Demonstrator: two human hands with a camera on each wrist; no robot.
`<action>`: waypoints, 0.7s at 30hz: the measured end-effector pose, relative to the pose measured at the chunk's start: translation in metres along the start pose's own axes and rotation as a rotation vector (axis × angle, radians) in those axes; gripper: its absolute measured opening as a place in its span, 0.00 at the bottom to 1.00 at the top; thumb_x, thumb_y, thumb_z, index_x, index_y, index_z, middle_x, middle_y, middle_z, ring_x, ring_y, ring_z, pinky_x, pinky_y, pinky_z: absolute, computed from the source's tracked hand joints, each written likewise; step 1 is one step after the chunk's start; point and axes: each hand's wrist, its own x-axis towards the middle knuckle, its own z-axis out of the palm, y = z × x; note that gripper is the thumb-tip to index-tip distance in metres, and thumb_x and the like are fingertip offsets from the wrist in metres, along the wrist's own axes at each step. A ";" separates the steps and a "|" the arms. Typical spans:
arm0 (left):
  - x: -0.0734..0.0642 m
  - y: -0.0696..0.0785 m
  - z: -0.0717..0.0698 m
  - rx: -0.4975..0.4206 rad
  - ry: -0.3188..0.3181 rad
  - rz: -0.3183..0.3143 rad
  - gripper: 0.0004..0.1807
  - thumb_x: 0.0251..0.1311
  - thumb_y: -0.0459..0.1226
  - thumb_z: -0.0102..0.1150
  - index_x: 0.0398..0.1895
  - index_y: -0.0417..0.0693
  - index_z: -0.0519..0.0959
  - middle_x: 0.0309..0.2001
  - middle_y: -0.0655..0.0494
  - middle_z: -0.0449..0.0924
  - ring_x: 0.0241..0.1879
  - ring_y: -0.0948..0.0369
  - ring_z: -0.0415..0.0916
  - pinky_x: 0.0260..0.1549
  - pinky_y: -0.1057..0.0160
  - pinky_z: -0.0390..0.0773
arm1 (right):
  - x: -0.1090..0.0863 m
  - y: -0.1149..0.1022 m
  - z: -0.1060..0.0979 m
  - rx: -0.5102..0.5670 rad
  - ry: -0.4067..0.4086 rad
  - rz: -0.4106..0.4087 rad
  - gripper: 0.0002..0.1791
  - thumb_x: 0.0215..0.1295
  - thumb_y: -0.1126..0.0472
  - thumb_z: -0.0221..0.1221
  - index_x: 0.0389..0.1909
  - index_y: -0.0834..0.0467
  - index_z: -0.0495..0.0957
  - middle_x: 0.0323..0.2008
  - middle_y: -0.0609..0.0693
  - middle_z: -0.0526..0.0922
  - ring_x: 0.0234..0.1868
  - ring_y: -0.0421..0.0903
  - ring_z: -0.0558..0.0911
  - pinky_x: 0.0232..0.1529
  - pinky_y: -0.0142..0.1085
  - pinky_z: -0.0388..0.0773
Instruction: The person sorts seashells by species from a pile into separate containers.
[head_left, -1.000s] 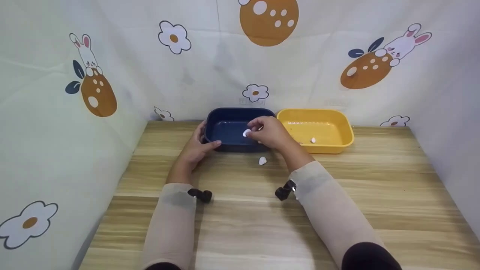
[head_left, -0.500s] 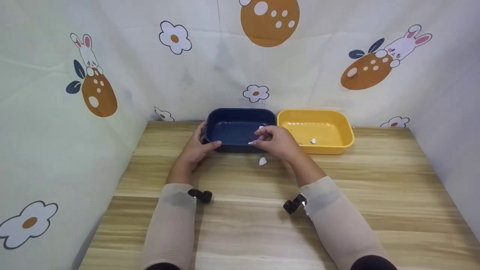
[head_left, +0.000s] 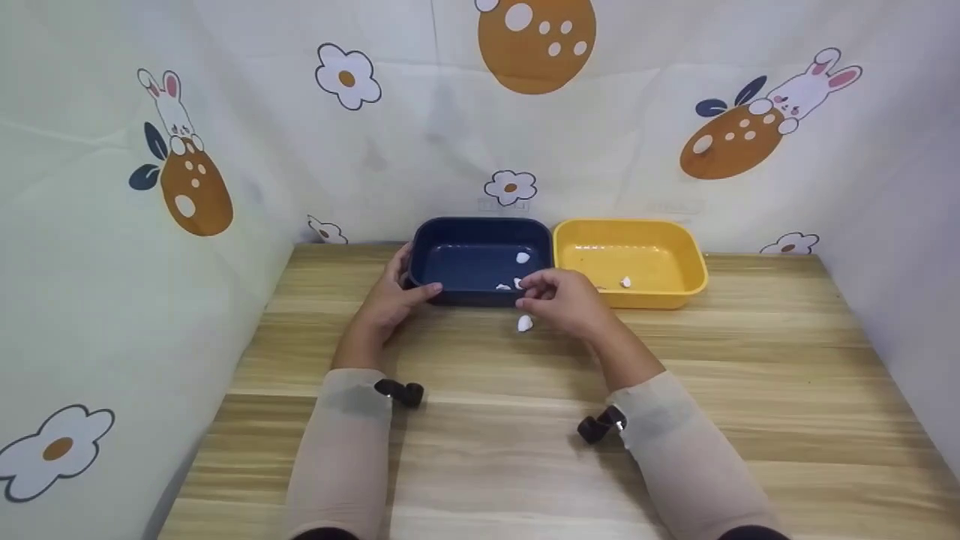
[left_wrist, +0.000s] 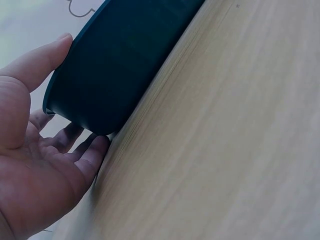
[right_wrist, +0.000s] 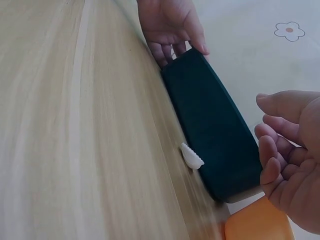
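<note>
My left hand (head_left: pixel 390 289) grips the left end of a dark blue plastic bin (head_left: pixel 480 298), its thumb on the front rim and its fingers round the side. In the left wrist view the fingertips are against the bin's lower wall. Inside the bin's right part lie white pieces that look like seashells (head_left: pixel 523 257). Above the bin's front right corner is my right hand (head_left: pixel 566 300), fingers loosely bent, thumb apart and nothing held. One white shell with a ridged edge (right_wrist: pixel 192 157) lies on the table close to the bin's front wall.
A yellow bin (head_left: pixel 660 300) stands right against the blue one, with a small white shell (head_left: pixel 625 282) inside. The wooden table (head_left: pixel 480 450) meets a printed cloth wall (head_left: pixel 420 150) behind the bins.
My right hand has let go of a white shell, which now lies in the blue bin, and has drawn back toward the front right. The left hand has stayed in place.
</note>
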 end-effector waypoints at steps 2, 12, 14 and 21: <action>0.000 0.000 0.000 0.005 0.001 -0.002 0.57 0.60 0.37 0.78 0.87 0.63 0.52 0.86 0.51 0.54 0.88 0.49 0.45 0.85 0.51 0.55 | -0.001 0.001 0.000 -0.003 -0.013 0.013 0.19 0.64 0.58 0.74 0.54 0.62 0.87 0.40 0.51 0.89 0.38 0.44 0.82 0.37 0.29 0.79; -0.003 0.002 0.000 -0.001 0.000 0.013 0.58 0.60 0.37 0.79 0.88 0.61 0.52 0.86 0.50 0.55 0.87 0.50 0.47 0.85 0.51 0.55 | -0.005 0.009 -0.004 -0.096 -0.141 0.073 0.18 0.63 0.59 0.75 0.52 0.60 0.88 0.39 0.51 0.89 0.38 0.45 0.83 0.38 0.34 0.82; -0.003 0.002 0.000 0.001 0.002 0.011 0.58 0.59 0.38 0.79 0.88 0.61 0.52 0.86 0.50 0.55 0.87 0.50 0.47 0.85 0.52 0.55 | -0.004 0.012 -0.005 -0.123 -0.164 0.063 0.17 0.63 0.59 0.75 0.51 0.59 0.89 0.38 0.50 0.90 0.37 0.44 0.83 0.38 0.34 0.81; -0.002 0.000 -0.001 0.019 0.003 0.007 0.58 0.61 0.38 0.78 0.88 0.62 0.51 0.86 0.50 0.55 0.88 0.50 0.46 0.85 0.50 0.53 | -0.001 0.025 -0.003 -0.193 -0.199 0.042 0.15 0.62 0.59 0.75 0.48 0.57 0.90 0.36 0.47 0.90 0.37 0.42 0.81 0.39 0.34 0.78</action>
